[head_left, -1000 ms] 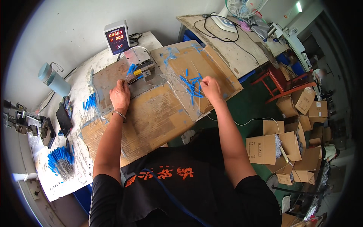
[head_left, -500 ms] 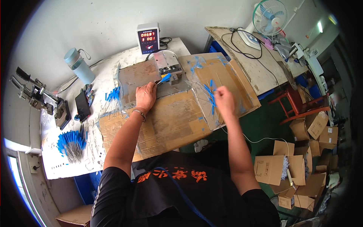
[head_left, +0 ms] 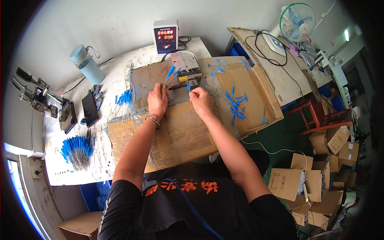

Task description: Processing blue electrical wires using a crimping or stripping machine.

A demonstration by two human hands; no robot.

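My left hand is closed on a couple of thin blue-tipped wires, their blue ends pointing up and away from me. To its right, my right hand pinches another blue-tipped wire at the front of a small metal bench machine. Whether that tip is inside the machine's jaw or just before it, I cannot tell. A loose heap of blue-tipped wires lies on the cardboard right of my right hand. Left of the metal plate is a row of similar wires.
A counter box with a red display stands behind the machine. On the left are a blue bottle, a black phone, a lever-type hand press and a bundle of blue-tipped wires. Cardboard covers the table's front.
My right hand has come left from the heap to the machine's front with a blue-tipped wire. The wires in my left hand now point up, clear of the jaw. The display reading has changed.
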